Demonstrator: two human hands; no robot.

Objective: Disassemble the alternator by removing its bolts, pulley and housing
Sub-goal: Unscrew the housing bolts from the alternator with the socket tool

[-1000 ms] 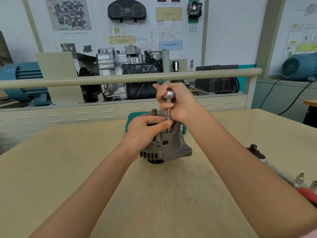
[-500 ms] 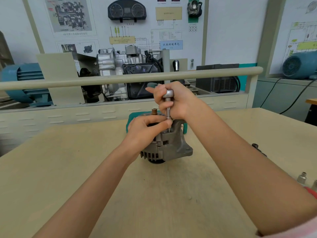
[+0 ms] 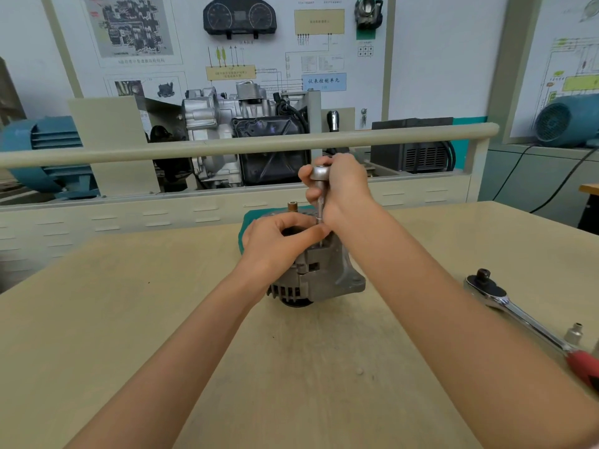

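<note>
The grey metal alternator stands on the beige table at the middle. My left hand curls over its top and grips the housing, hiding the upper face. My right hand grips a slim silver socket extension held upright, its lower end set into the alternator's top edge beside my left thumb. A copper-coloured stud sticks up behind my left hand.
A ratchet wrench with a red handle lies on the table at the right, with a small socket beside it. A green tray sits behind the alternator. A beige rail and training equipment stand beyond the table's far edge.
My right hand has shifted its fingers slightly on the extension's top. The view has moved, so the ratchet wrench at the right shows in full again. The alternator stays put.
</note>
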